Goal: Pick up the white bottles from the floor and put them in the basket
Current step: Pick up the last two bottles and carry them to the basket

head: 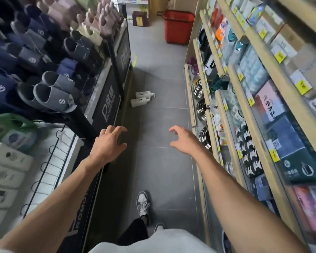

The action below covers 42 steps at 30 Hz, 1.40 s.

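Two white pump bottles (142,98) lie side by side on the grey floor tiles, close to the foot of the left rack, some way ahead of me. A red basket (178,27) stands upright on the floor at the far end of the aisle, against the right shelving. My left hand (107,141) and my right hand (182,138) are stretched forward at waist height, fingers loosely curled, and neither holds anything. Both hands are well short of the bottles.
The aisle is narrow. A rack of slippers (49,70) with a black promo panel (108,99) lines the left side. Wooden shelves (244,99) of boxed goods line the right. A brown box (140,18) stands near the basket. My shoe (143,203) is on the tiles below.
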### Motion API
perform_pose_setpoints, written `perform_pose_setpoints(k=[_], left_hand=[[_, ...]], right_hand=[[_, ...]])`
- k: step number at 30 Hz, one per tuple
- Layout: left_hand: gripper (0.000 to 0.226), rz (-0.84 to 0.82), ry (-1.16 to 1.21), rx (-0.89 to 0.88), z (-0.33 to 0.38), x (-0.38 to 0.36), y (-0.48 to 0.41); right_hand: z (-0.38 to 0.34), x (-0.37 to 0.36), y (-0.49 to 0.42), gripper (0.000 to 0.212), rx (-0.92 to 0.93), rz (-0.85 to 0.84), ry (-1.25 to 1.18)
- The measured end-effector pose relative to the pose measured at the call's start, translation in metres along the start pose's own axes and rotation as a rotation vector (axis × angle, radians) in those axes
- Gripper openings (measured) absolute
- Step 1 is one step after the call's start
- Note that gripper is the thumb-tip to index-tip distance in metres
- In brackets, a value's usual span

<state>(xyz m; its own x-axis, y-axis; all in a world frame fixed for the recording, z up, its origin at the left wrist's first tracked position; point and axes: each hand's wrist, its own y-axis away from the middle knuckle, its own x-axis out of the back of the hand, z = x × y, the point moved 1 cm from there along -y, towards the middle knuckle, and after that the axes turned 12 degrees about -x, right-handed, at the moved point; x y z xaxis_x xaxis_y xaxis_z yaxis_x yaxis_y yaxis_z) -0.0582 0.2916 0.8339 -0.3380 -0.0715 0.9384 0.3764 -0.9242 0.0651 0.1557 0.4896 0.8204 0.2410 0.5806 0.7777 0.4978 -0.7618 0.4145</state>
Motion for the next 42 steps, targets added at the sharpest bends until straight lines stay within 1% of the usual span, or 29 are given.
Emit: perform_pose_setpoints(k=[8,15,24,27,30,34,42], left_hand=[[0.057,0.006,0.06,0.003,-0.047,0.016,-0.098],[0.056,0.023,0.055,-0.03,-0.076,0.042,-0.183],[0.058,-0.012,0.022,-0.037,-0.084,0.047,-0.299],[0.057,0.007,0.003,-0.041,-0.082,0.052,-0.345],[0.056,-0.009,-0.014,-0.04,-0.074,0.056,-0.387],[0.058,-0.011,-0.037,0.001,-0.071,0.06,-0.441],[0.06,-0.043,-0.05,0.037,-0.078,0.059,-0.527]], right_hand=[[-0.041,0.027,-0.082,0.056,-0.028,0.014,0.064],[-0.073,0.056,-0.147,0.057,-0.034,0.058,0.074],[-0.084,0.091,-0.254,0.058,-0.083,0.035,0.053],[-0.086,0.108,-0.301,0.057,-0.064,0.036,0.032],[-0.09,0.126,-0.343,0.058,-0.056,0.023,0.025],[-0.093,0.152,-0.402,0.058,-0.047,-0.005,0.022],[-0.11,0.182,-0.495,0.059,-0.012,-0.038,0.056]])
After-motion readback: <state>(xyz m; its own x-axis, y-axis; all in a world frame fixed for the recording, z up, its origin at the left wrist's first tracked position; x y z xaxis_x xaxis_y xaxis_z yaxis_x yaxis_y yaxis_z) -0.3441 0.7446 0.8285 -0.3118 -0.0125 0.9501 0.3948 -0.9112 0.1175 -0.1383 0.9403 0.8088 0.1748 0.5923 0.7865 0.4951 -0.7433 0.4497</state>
